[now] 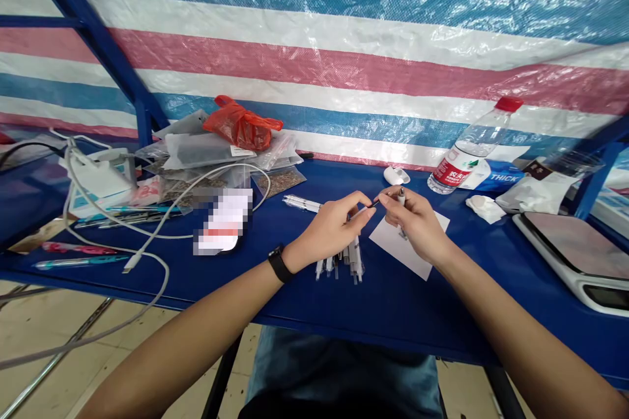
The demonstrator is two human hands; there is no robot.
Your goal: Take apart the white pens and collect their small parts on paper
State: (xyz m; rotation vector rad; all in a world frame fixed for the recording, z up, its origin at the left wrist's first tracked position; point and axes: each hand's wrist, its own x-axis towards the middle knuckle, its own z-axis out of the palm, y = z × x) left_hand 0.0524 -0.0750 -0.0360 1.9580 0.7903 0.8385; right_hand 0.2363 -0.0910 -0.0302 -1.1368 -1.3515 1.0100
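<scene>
Blue table spreads before me, bunched pens lying just under my left hand. That hand pinches a small dark piece, long axis sideways toward my right hand, which, just beside, is closed round a pen above paper; striped sheeting hangs behind.

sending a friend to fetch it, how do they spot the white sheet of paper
On the blue table, find the person's right hand. Partly hidden by it lies the white sheet of paper. Unlike the crumpled white tissue farther right, it is flat with straight edges.
</scene>
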